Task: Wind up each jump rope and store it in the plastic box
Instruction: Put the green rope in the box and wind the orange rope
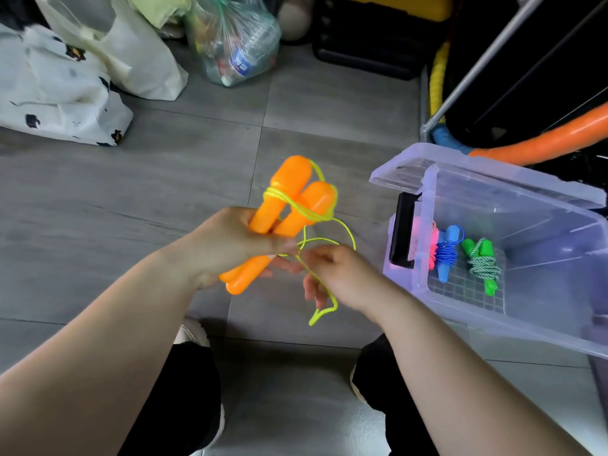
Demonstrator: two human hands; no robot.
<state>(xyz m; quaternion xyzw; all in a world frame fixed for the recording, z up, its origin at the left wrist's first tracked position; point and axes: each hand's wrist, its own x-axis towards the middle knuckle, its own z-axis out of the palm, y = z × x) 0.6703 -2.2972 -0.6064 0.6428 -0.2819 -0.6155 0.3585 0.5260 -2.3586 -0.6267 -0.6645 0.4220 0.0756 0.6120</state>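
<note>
left hand (227, 246): curled tight round two orange handles (293, 189)
right hand (342, 274): pinching loose yellow cord (324, 311)
box (477, 327): three wound ropes (446, 250) inside

One wide view from my head, forward and down, close, its centre just left of the plastic box (493, 324).

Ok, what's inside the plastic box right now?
Three wound ropes lie on the floor of the plastic box: a pink rope, a blue rope and a green rope. The black latch covers part of the pink rope.
</note>
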